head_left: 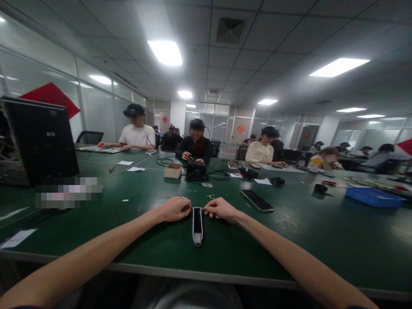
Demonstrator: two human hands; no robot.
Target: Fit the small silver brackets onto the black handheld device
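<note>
Lying just in from the near edge of the desk (144,253), about midway along it, a slim white-rimmed device (197,238) is seen with its dark face up and its narrow pale end pointed toward that edge. Its far end is flanked by the left hand (176,209) and the right hand (222,209), one at each corner. The fingers of both hands are curled inward and appear narrow rather than spread, but it cannot be told whether the rim, or some small part beside it, is pinched between them.

The step in hand is judged to be fine two-handed work at the far end of the device, with both sides handled together. For the next move, a light and even touch seems to be called for, with the device kept level so that it is not skewed or slid across the smooth top.

Beyond the hands, toward the far edge, some small metal bits (210,197) and two pale pieces (207,185) are scattered, within easy reach. A phone (257,201) is laid at a slant to the right of the right hand, well apart from the device. Farther off, a small open box (173,170) is set, and a blue tray (375,198) is placed toward the right side of the desk.
</note>
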